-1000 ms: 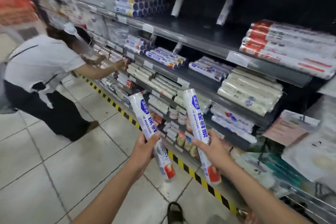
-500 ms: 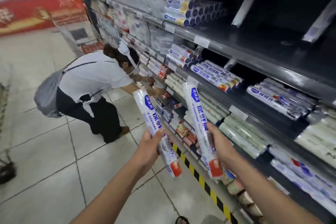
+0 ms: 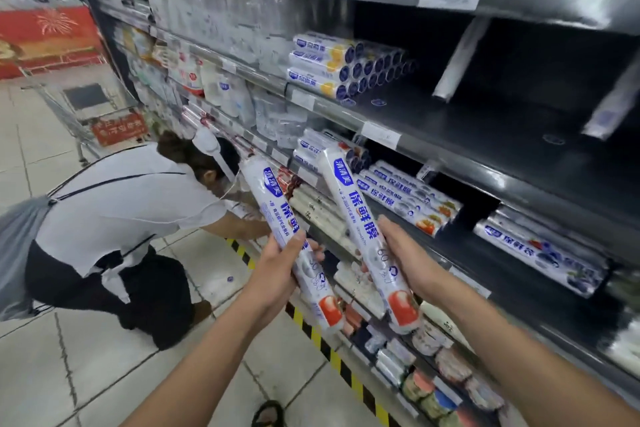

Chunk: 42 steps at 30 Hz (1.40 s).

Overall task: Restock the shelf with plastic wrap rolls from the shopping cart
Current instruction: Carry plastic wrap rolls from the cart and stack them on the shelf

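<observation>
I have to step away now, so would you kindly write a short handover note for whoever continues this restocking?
Left hand: shut on left roll.
Right hand: shut on right roll.
Both rolls are held tilted in front of the shelving, neither shelved yet.
Matching rolls lie on the middle shelf.
Left: shelve both, probably there, then fetch more from the cart behind the crouching person.

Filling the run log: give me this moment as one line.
left hand: holds roll | right hand: holds roll | both tilted, off shelf | stage: carrying
</observation>
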### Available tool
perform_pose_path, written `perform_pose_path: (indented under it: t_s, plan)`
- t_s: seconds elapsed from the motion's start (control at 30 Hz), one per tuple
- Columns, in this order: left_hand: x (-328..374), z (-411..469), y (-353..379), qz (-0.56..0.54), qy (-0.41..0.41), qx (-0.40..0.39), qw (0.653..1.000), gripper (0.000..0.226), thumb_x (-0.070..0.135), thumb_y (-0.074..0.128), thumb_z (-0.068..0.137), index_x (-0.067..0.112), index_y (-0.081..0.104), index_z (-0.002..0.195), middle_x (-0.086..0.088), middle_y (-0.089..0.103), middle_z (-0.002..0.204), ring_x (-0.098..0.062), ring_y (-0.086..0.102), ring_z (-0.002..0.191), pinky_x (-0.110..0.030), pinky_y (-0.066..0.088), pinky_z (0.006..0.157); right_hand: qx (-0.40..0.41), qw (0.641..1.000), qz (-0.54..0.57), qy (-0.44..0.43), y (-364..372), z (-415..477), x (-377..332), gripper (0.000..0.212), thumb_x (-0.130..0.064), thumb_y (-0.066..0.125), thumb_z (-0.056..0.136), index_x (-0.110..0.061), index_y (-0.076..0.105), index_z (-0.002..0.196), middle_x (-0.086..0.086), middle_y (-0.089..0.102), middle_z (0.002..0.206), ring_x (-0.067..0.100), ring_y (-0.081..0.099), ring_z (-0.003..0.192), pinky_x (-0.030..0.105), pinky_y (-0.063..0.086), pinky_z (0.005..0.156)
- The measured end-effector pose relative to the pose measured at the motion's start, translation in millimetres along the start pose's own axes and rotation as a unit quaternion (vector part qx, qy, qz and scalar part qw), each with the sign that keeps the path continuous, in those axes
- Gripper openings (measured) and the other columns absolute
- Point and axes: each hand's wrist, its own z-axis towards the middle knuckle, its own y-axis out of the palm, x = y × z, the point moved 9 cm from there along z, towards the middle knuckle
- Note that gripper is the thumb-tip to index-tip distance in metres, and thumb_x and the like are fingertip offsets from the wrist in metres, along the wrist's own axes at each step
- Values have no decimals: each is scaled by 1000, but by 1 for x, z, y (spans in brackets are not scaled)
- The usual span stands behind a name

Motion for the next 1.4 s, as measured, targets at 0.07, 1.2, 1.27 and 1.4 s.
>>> perform_pose_path:
  t_s: [0.07, 1.2, 1.27, 1.4]
  plan:
    - [12, 37, 4, 4, -2, -28, 1000, 23, 26, 56, 104, 14, 53, 123, -7, 66, 92, -26, 67, 86, -47, 57, 85, 30, 999, -23, -10, -10, 22, -16, 56, -66, 37, 97, -25, 63, 126, 1, 74, 88, 16, 70, 74, 34, 56, 72]
    - [96, 308, 159, -104, -64, -196, 973, 31, 31, 50, 106, 14, 48, 131, -10, 70, 94, -28, 69, 92, -62, 49, 105, 369, 767, -516, -100, -304, 227, -194, 45, -46, 84, 74, -33, 66, 114, -4, 65, 109, 21, 59, 103, 41, 52, 88]
    - [94, 312, 161, -110, -68, -192, 973, 33, 32, 49, 106, 13, 47, 134, -9, 70, 95, -28, 69, 93, -59, 51, 105, 369, 766, -511, -125, -306, 229, -192, 44, -40, 85, 76, -28, 71, 116, -2, 63, 112, 23, 58, 106, 41, 50, 93]
    - [90, 318, 166, -129, -76, -195, 969, 30, 32, 48, 107, 14, 47, 131, -10, 70, 94, -26, 70, 89, -53, 55, 97, 380, 759, -508, -146, -310, 232, -191, 42, -38, 85, 77, -27, 73, 115, -2, 62, 112, 24, 58, 106, 43, 50, 95]
